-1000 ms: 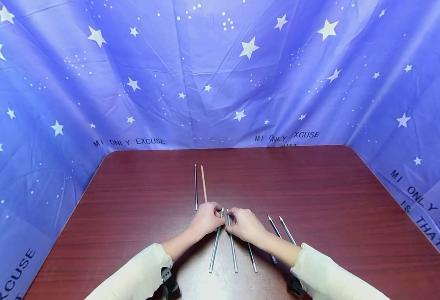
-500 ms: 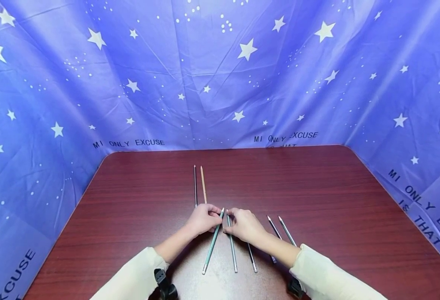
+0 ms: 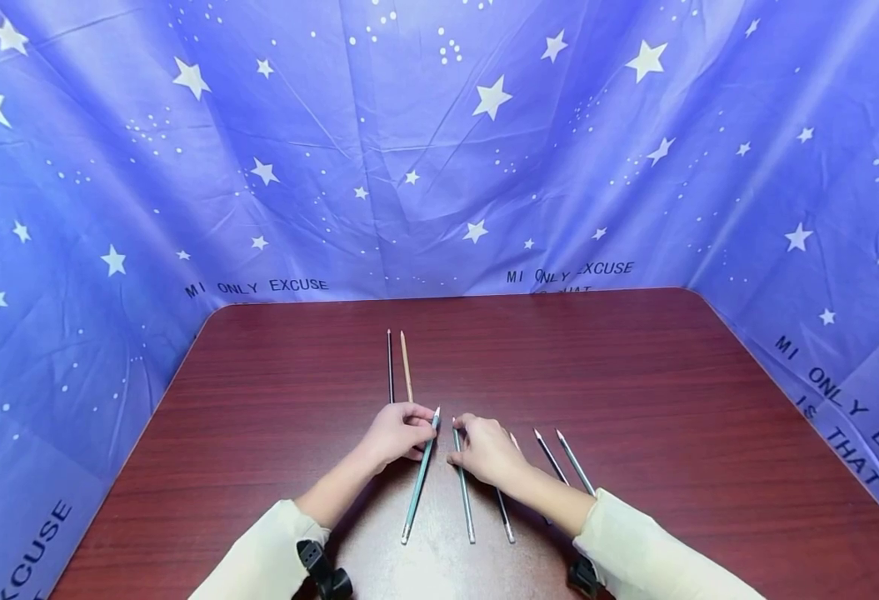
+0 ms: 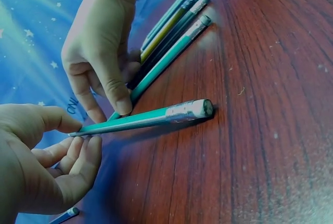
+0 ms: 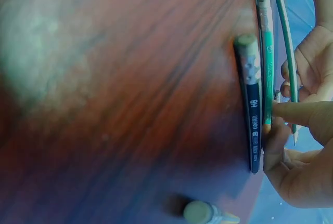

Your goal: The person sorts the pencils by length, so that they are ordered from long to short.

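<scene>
My left hand [image 3: 397, 435] pinches a green pencil [image 3: 418, 492] near its sharpened tip, with thumb and fingers. In the left wrist view this pencil [image 4: 140, 120] points its white eraser and metal band toward the camera. My right hand [image 3: 487, 450] pinches a second green pencil [image 3: 466, 504] near its tip; that one lies along the table, eraser toward me. Just right of it, partly under the right hand and wrist, is a dark pencil [image 3: 506, 518]. The right wrist view shows "HB" printed on this dark pencil [image 5: 253, 117].
Beyond the left hand, a dark pencil [image 3: 390, 367] and a wood-coloured pencil [image 3: 407, 367] lie side by side. A black pencil [image 3: 550, 452] and a grey-looking pencil [image 3: 576, 460] lie right, partly behind the right forearm. A starry blue curtain [image 3: 379, 167] surrounds the brown table [image 3: 634, 367].
My left hand has moved left with its green pencil, widening the gap to the right hand. The pencil's eraser end also swung left. My right hand has hardly moved.
</scene>
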### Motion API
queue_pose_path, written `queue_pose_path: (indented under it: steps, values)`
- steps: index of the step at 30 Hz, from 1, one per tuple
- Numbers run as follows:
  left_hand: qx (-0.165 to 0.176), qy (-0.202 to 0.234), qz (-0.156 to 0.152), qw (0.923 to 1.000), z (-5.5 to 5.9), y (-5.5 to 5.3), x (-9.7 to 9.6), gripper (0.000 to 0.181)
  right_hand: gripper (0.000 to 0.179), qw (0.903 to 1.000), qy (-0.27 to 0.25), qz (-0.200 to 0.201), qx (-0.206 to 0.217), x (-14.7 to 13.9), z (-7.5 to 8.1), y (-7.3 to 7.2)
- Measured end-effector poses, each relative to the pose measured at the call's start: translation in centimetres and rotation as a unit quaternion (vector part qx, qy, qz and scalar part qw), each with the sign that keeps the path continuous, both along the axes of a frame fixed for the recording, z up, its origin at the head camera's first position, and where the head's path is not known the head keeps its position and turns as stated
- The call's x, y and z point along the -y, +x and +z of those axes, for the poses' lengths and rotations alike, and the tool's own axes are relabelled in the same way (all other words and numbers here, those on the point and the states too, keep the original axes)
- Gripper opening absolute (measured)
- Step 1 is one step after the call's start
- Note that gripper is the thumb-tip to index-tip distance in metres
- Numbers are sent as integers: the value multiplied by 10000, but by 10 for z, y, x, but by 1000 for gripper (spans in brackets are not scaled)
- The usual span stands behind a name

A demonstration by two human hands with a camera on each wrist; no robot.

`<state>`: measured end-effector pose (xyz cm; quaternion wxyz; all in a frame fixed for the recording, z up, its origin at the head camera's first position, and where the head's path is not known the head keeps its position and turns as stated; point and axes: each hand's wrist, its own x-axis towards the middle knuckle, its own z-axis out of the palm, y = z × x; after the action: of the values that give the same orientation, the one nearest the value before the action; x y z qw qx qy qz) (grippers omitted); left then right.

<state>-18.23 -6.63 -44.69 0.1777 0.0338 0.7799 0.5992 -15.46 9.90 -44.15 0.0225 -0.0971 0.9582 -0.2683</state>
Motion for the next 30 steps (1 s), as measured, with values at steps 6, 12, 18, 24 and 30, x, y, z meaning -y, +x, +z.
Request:
queue_pose_path:
  steps: [6, 12, 18, 24, 30]
  values:
    - [136, 190, 79, 9997, 4, 1, 3, 32, 46, 9999, 90, -54, 21, 2, 2, 0]
    - [196, 282, 56, 9994, 3, 0, 5, 32, 45, 9999, 57, -72, 83, 3, 3, 0]
    - [204, 352, 40, 9992, 4, 0, 6, 31, 41, 9999, -100, -47, 127, 1, 2, -1]
    - [272, 382, 24, 9989, 4, 0, 7, 29, 38, 9990, -339, -71, 270, -2, 2, -1]
    - [328, 481, 3, 9983, 4, 1, 8, 31, 36, 9930, -1036, -80, 569, -3, 7, -2]
